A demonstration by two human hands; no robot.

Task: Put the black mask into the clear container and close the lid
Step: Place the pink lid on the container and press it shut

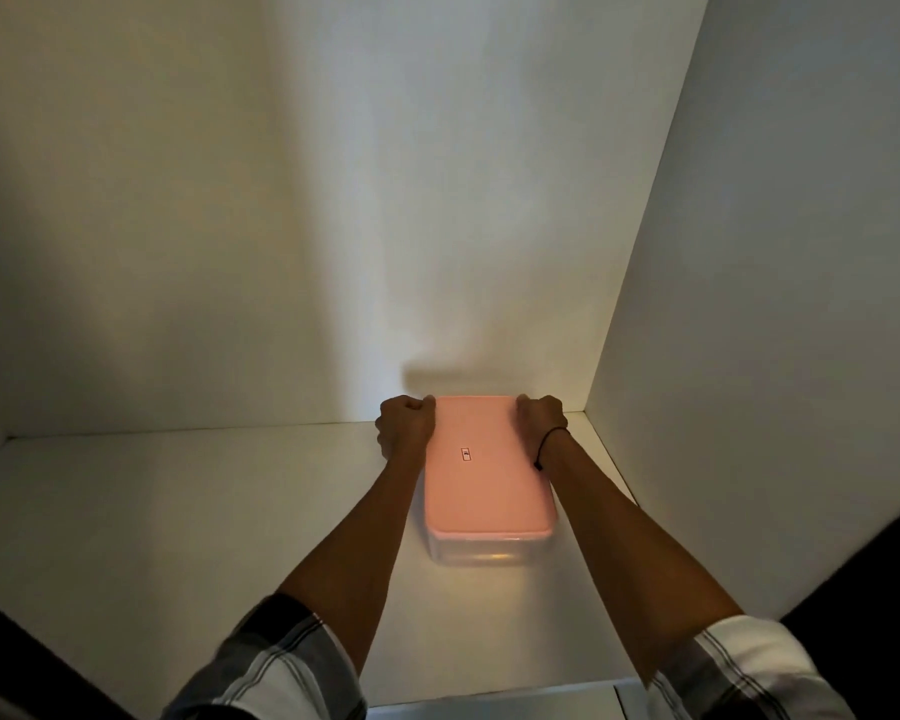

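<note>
Both hands, left (pixel 405 423) and right (pixel 541 419), fingers curled on far corners of pink lid (pixel 481 470), container (pixel 481 553) at lower centre. Mask unseen. Best pressed evenly along every edge until seated.

Lidded container (pixel 481 553) on shelf (pixel 178 511), apparently near back-right corner.

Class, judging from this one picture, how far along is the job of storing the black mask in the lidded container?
Done: the pink lid already sits on the clear container. In hand: the left hand and right hand grip its far corners, apparently pressing it shut. Left: confirming the seal. No black mask shows; whether it is inside cannot be told.
</note>
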